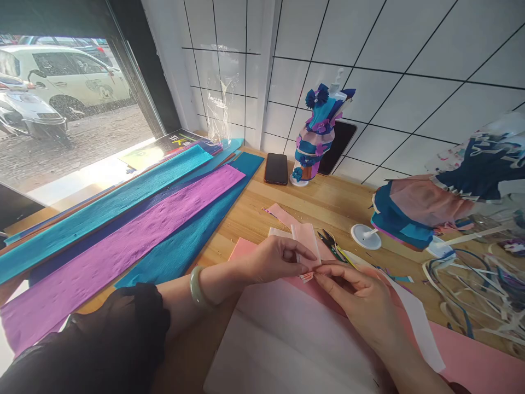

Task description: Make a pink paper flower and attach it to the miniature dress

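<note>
Both hands meet over the table and pinch the near end of a pale pink crepe paper strip. That end is gathered into small folds between the fingertips, while the rest of the strip runs away from me, flat. My left hand, with a pale green bangle on its wrist, is closed on the left side of the folds. On the right side, my right hand closes thumb and fingers on the same folded end. Dark-handled scissors lie just beyond the fingers. Under the hands are pink sheets and a large white sheet.
Long teal, blue and purple crepe paper strips cover the left side. Toward the wall are a phone and a small dress form in blue and purple paper. Another dressed form leans at right, beside tangled ribbons and cords.
</note>
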`<state>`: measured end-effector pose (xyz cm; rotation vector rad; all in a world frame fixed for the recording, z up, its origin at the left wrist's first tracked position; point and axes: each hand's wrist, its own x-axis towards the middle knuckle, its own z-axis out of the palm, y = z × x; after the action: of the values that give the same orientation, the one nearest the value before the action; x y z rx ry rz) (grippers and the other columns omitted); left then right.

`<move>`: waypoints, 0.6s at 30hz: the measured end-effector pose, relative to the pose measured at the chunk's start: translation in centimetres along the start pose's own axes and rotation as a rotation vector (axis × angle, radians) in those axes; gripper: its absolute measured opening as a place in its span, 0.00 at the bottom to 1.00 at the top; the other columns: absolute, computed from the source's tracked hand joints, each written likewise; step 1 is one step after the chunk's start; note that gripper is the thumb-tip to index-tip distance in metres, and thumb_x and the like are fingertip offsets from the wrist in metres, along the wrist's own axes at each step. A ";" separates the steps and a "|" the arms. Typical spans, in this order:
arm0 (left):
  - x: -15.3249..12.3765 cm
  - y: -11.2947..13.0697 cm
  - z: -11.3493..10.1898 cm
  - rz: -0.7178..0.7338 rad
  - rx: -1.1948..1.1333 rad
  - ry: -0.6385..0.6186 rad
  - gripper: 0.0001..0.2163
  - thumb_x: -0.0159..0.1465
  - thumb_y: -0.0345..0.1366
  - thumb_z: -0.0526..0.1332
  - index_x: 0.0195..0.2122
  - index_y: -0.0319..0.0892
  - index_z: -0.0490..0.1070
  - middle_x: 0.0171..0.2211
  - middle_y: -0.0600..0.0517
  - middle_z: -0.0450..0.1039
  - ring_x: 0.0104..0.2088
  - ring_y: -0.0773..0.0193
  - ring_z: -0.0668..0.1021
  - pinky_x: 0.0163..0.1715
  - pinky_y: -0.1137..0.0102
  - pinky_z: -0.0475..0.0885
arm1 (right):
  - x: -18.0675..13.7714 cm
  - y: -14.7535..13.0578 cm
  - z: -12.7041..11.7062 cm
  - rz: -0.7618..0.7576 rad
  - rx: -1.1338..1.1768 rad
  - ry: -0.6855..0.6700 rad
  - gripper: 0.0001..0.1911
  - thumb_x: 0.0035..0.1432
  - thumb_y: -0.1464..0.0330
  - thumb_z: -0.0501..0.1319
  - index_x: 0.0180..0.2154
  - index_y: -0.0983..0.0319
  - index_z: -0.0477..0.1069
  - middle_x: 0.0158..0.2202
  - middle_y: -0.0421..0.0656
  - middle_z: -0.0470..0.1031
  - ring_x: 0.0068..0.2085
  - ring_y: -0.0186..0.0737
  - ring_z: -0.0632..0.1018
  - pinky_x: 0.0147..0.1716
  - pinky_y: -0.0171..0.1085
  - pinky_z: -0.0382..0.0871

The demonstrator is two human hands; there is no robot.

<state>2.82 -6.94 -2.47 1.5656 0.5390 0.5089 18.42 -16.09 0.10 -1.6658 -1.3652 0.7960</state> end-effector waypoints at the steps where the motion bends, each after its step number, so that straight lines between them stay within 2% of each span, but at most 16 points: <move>1: 0.0 0.0 0.0 0.002 -0.005 0.001 0.13 0.54 0.35 0.60 0.40 0.38 0.74 0.23 0.54 0.68 0.22 0.74 0.64 0.22 0.76 0.58 | 0.0 0.1 0.0 0.000 -0.003 0.000 0.06 0.47 0.62 0.63 0.26 0.56 0.77 0.31 0.41 0.79 0.37 0.43 0.78 0.39 0.38 0.73; 7: 0.1 -0.2 0.2 -0.008 -0.014 0.025 0.14 0.54 0.36 0.61 0.41 0.38 0.73 0.24 0.53 0.70 0.24 0.72 0.68 0.24 0.76 0.62 | -0.3 1.0 0.0 0.001 -0.063 0.023 0.07 0.50 0.61 0.61 0.29 0.55 0.77 0.34 0.41 0.79 0.40 0.44 0.77 0.42 0.41 0.71; 13: 0.0 -0.2 0.2 -0.017 0.048 0.044 0.15 0.54 0.38 0.61 0.42 0.39 0.73 0.23 0.53 0.69 0.23 0.72 0.67 0.23 0.76 0.61 | -0.2 1.1 -0.1 0.044 -0.128 0.055 0.08 0.49 0.60 0.62 0.29 0.55 0.77 0.36 0.40 0.79 0.42 0.45 0.77 0.48 0.43 0.66; 18: -0.1 0.0 0.1 -0.034 0.075 0.046 0.16 0.54 0.37 0.61 0.43 0.39 0.73 0.23 0.54 0.68 0.24 0.72 0.66 0.23 0.76 0.60 | -0.2 0.3 -0.1 0.028 -0.137 0.079 0.08 0.47 0.61 0.62 0.26 0.56 0.77 0.32 0.39 0.80 0.37 0.43 0.78 0.39 0.38 0.71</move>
<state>2.80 -7.06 -2.44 1.6166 0.6255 0.5047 18.54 -16.29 -0.11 -1.8058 -1.3706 0.6581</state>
